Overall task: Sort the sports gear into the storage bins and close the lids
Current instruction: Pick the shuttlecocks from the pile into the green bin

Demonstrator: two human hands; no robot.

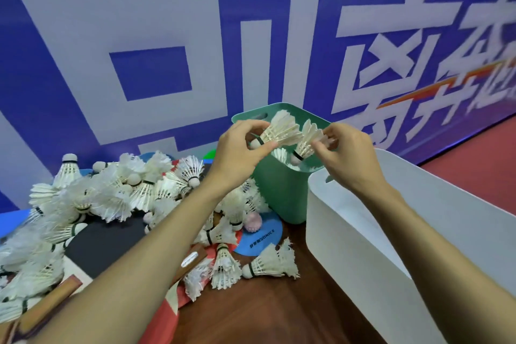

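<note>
Pinching a shuttlecock each, left hand and right hand hang just above the green bin, corks tipped down toward it.

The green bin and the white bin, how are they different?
The green bin looks narrower, and the white bin looks wider. The green bin stands farther back, by the blue banner, while the white bin is nearer, on the right. The green bin has shuttlecocks inside. The white bin shows none in the part I can see. Both bins have no lid on and a handle slot near the rim.
</note>
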